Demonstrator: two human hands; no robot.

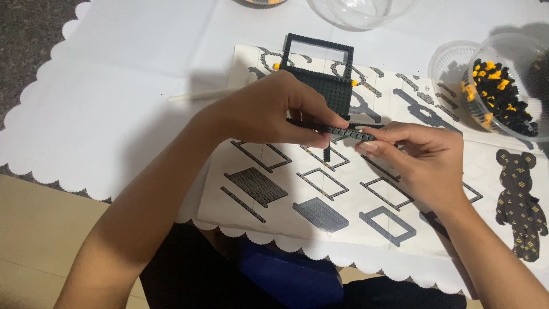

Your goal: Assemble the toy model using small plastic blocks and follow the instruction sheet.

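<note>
The left hand [274, 111] and the right hand [420, 157] meet in the middle, above a big picture sheet [320, 189] that shows grey block shapes. Both hands are closed on one thin black block strip [349, 134] — a long, flat row of tiny bricks. The left hand pinches its left end with the fingers curled tight. The right hand grips the right end between the thumb and the fingertips. The strip lies level, held up over the sheet.

Just behind the left hand stands a black block frame [320, 71] with an open window at the top and a solid part below. It sits on the top edge of the sheet. You cannot tell if the strip touches it.

At the right is a clear round tub [503, 94] full of small black and yellow bricks, with another clear tub just beside it. A picture of a black bear [517, 203] with small spots is printed near the right edge.

A thin pale stick [197, 95] lies to the left of the frame, on the white cloth [97, 109] with a wavy edge that covers the counter. Something blue [286, 272] shows below the cloth — near the person's lap.
</note>
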